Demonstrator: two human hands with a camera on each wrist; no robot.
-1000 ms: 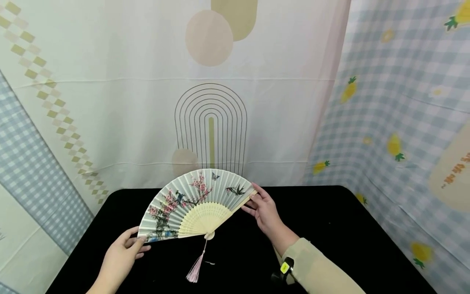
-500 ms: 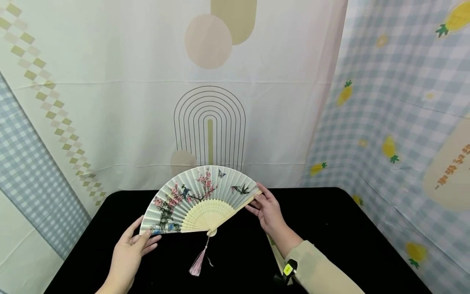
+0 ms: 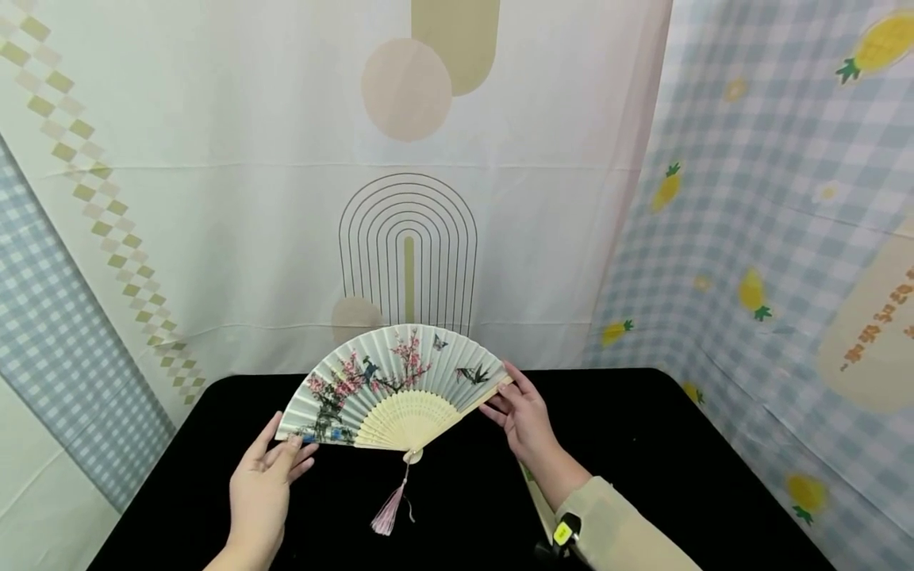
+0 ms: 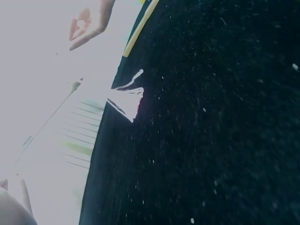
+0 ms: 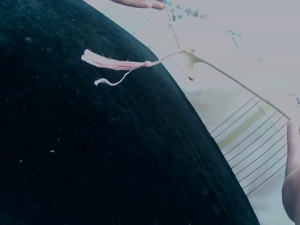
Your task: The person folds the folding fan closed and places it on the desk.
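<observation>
A spread folding fan (image 3: 389, 385) with pink blossoms, birds and pale bamboo ribs is held up over the black table (image 3: 643, 476). My left hand (image 3: 267, 476) pinches its left outer rib near the lower left corner. My right hand (image 3: 524, 412) pinches the right outer rib at the fan's upper right. A pink tassel (image 3: 389, 511) hangs from the pivot; the tassel (image 4: 129, 101) shows in the left wrist view and the tassel (image 5: 115, 63) in the right wrist view. The fan (image 5: 243, 101) looks washed out from below.
Patterned cloth backdrops hang behind the table and on both sides, with an arch print (image 3: 408, 250) behind the fan and pineapple checks (image 3: 757, 238) on the right. The black tabletop stretches out under and around the fan. A wrist-mounted device (image 3: 560, 535) sits on my right sleeve.
The fan has tilted a little, its left end rising and shifting right. My left hand has moved up and right with it. The right hand stays almost in place.
</observation>
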